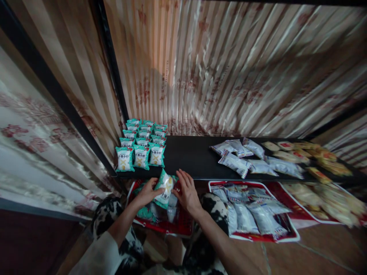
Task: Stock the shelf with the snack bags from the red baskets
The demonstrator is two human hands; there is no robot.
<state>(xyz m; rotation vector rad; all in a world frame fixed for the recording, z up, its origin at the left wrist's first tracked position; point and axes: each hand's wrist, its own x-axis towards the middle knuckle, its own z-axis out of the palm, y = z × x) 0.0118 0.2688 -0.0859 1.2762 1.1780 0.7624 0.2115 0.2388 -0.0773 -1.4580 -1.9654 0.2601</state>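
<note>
My left hand (pixel 149 192) is closed on a green and white snack bag (pixel 165 189), with the thumb across its front. The bag is tilted above a red basket (pixel 182 228) between my knees. My right hand (pixel 187 193) is at the bag's right side, fingers stretched out and apart, the thumb at the bag's edge. Whether it bears any of the bag's weight I cannot tell. More green bags (pixel 147 214) lie in the basket, partly hidden by my hands. On the black shelf (pixel 186 156), several matching bags (pixel 141 156) stand upright in three columns at the left end.
Silvery-white packets (pixel 235 163) lie loosely on the shelf's right half, beside yellowish packets (pixel 334 167). Below stand a red basket with a white rim (pixel 296 235) full of silvery packets and another basket of pale packets (pixel 329 200). Black posts (pixel 110 57) and striped curtains (pixel 200 68) enclose the shelf.
</note>
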